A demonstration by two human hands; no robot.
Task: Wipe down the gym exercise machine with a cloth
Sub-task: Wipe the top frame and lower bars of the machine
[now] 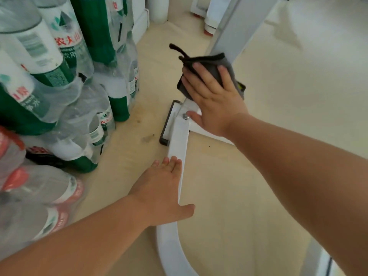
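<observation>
Floor of pale tan spreads under everything. Packs of water bottles are stacked to the left of the white bar. The white bar is part of the gym machine. It runs long and curved from near the person up toward a grey post farther off.

The right hand is at the bar's far end, so it is the hand nearer the post. Its fingers are straight and spread apart. They press flat on a dark grey cloth, which lies against the machine just past the bar's far end. The left hand lies flat on the bar lower down, fingers straight, holding nothing. A small silver bolt sits on the bar right by the right thumb.

I think the next wipe should slide along the bar's length, toward the left hand.
</observation>
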